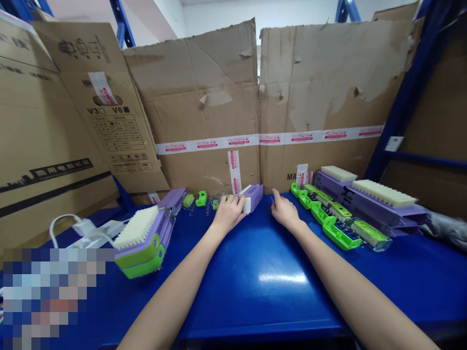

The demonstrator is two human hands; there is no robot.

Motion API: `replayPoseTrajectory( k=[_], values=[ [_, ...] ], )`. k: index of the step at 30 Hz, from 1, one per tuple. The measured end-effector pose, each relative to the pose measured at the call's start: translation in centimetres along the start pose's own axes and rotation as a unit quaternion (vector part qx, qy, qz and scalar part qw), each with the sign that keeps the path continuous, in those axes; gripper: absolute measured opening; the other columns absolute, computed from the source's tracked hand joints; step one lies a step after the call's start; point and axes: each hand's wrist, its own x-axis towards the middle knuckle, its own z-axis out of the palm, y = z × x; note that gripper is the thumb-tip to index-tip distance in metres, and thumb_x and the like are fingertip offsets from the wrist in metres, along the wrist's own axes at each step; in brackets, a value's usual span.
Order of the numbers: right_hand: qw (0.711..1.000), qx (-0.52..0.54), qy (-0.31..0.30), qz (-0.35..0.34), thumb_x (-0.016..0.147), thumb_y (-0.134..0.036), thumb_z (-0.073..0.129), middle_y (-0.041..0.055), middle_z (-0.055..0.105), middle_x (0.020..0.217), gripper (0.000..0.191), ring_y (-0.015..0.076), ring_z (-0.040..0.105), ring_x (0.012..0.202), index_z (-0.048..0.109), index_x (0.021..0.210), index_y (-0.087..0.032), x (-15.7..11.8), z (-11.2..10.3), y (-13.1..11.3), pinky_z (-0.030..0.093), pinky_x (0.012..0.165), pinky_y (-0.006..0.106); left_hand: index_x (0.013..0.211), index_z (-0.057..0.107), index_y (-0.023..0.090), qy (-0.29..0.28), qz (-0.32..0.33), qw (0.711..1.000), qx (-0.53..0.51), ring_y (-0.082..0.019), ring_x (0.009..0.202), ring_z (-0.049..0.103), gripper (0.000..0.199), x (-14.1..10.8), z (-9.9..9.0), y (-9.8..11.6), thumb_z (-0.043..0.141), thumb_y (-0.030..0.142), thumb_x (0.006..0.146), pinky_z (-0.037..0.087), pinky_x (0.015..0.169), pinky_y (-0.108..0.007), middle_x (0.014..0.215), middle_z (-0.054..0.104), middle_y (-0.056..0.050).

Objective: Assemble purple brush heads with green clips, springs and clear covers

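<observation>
My left hand [229, 214] is closed on a purple piece with a pale strip [256, 197], near the middle of the blue table's back. To its right, my right hand [284, 209] hovers over the table; the index finger points up and forward, and something thin and dark shows by the fingertips, too small to name. Left of my left hand lie a green cap [201, 199], a small clear-and-green part [188, 201] and some springs. Beyond my right hand runs a row of green caps [339, 236], springs and clear-and-green parts [370, 234].
Purple pieces with cream bristle blocks stand at the right [383, 193] and left [138, 228]; the left one has green ends. A white power strip [105, 232] with a plugged-in charger lies at the left. Cardboard panels [204, 107] wall the back of the blue table [255, 291].
</observation>
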Motion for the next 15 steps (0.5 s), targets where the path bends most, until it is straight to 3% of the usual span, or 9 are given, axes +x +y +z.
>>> replayPoseTrajectory(
  k=[6, 8, 11, 13, 15],
  values=[
    [0.998, -0.047, -0.026, -0.022, 0.088, -0.028, 0.04, 0.0185, 0.062, 0.113, 0.051, 0.03, 0.063, 0.096, 0.036, 0.137, -0.016, -0.3, -0.3, -0.4, 0.048, 0.075, 0.039, 0.127, 0.044, 0.011, -0.031, -0.026, 0.999, -0.027, -0.028, 0.096, 0.054, 0.054, 0.1, 0.8, 0.3, 0.061, 0.035, 0.081, 0.041, 0.079, -0.038, 0.099, 0.062, -0.015],
    [0.996, -0.065, -0.066, -0.014, 0.085, -0.033, 0.046, 0.019, 0.062, 0.111, 0.049, 0.0302, 0.063, 0.097, 0.043, 0.13, -0.016, -0.4, -1.0, -0.4, 0.047, 0.076, 0.039, 0.126, 0.044, 0.012, -0.046, -0.042, 0.998, -0.032, -0.028, 0.097, 0.055, 0.053, 0.0, 0.9, 0.3, 0.062, 0.033, 0.081, 0.043, 0.078, -0.037, 0.099, 0.062, -0.014],
    [0.987, -0.083, -0.134, -0.019, 0.078, -0.025, 0.053, 0.0182, 0.063, 0.111, 0.046, 0.0293, 0.062, 0.1, 0.05, 0.124, -0.018, -0.7, -1.8, -0.5, 0.047, 0.077, 0.038, 0.127, 0.042, 0.013, -0.066, -0.063, 0.995, -0.04, -0.027, 0.1, 0.055, 0.052, 0.0, 0.8, 0.3, 0.061, 0.033, 0.082, 0.046, 0.073, -0.033, 0.101, 0.061, -0.014],
    [0.987, -0.086, -0.131, -0.036, 0.077, -0.019, 0.052, 0.0178, 0.063, 0.11, 0.048, 0.0289, 0.063, 0.1, 0.05, 0.124, -0.018, -0.8, -2.0, -0.6, 0.047, 0.077, 0.037, 0.128, 0.04, 0.014, -0.074, -0.073, 0.993, -0.05, -0.027, 0.101, 0.056, 0.054, 0.0, 0.7, 0.4, 0.061, 0.033, 0.082, 0.047, 0.07, -0.031, 0.102, 0.061, -0.013],
    [0.993, -0.072, -0.083, -0.044, 0.08, -0.017, 0.047, 0.0175, 0.064, 0.108, 0.047, 0.0289, 0.063, 0.097, 0.048, 0.127, -0.018, -0.8, -1.9, -0.8, 0.047, 0.075, 0.037, 0.129, 0.039, 0.015, -0.08, -0.085, 0.991, -0.062, -0.026, 0.102, 0.056, 0.055, 0.1, 0.5, 0.5, 0.062, 0.032, 0.082, 0.048, 0.069, -0.03, 0.104, 0.061, -0.013]
  ],
)
